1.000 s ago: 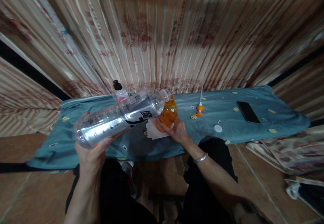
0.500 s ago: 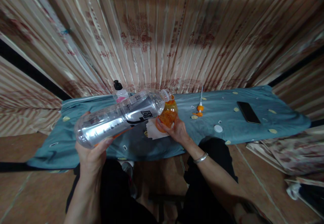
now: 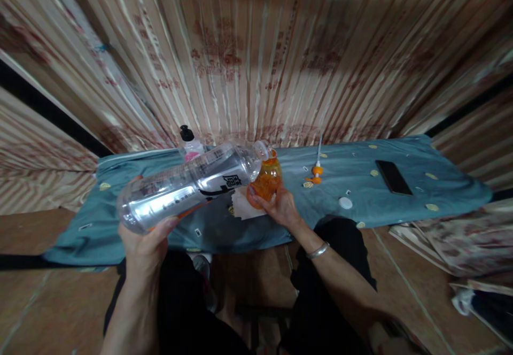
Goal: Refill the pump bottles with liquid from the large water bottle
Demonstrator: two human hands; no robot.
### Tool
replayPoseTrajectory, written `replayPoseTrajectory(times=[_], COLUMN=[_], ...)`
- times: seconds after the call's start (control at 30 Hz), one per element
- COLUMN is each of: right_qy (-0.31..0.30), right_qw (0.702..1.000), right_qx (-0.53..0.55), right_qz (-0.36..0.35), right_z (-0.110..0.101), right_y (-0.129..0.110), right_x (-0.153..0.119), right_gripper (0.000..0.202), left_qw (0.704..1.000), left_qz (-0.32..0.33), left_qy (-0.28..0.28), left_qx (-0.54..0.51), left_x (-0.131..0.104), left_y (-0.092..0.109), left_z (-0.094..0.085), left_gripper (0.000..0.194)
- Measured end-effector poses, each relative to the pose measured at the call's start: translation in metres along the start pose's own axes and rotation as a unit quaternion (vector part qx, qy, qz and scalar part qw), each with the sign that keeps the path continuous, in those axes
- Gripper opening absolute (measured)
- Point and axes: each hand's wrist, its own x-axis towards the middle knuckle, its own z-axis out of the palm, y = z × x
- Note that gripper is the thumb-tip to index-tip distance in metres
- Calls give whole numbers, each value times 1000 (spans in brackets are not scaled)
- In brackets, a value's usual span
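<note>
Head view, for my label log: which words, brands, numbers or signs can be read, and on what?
None reads clearly.
Large clear bottle: black characters, blurred; barcode and fine print too small.
Curtain: columns of character-like marks, too blurred.
Teal cloth: rectangular prints, too small.

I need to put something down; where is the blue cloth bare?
Bare cloth lies between orange pump and phone, behind the white disc, and right of the phone. Crowded: the middle, where left hand, clear bottle, right hand, orange bottle and white paper cluster.
</note>
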Motion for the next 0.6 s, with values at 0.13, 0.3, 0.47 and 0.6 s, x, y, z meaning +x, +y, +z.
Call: replayPoseTrajectory(times=[0.13,0.3,0.47,0.6], right_qy=[3,65,162,173], right_qw=[1000,993,974,958], right_qx=[10,63,95,200], right_qz=[-12,-80,-126,-109], right_z=[-2,-21,-62,-106], right_y=[4,19,-5,-75], right_x=[0,7,5,-33], right_gripper=[101,98,77,23], left_qw=[1000,999,999,999], left_qz=[-12,-27,-19,-25], left_qy=[6,17,19,18], left_qx=[0,9,28,18], left_x=[0,-1,-1,-1], left_y=[0,-3,-2,-1], left_z=[0,-2,-2,-2], left_gripper=[84,86,86,85])
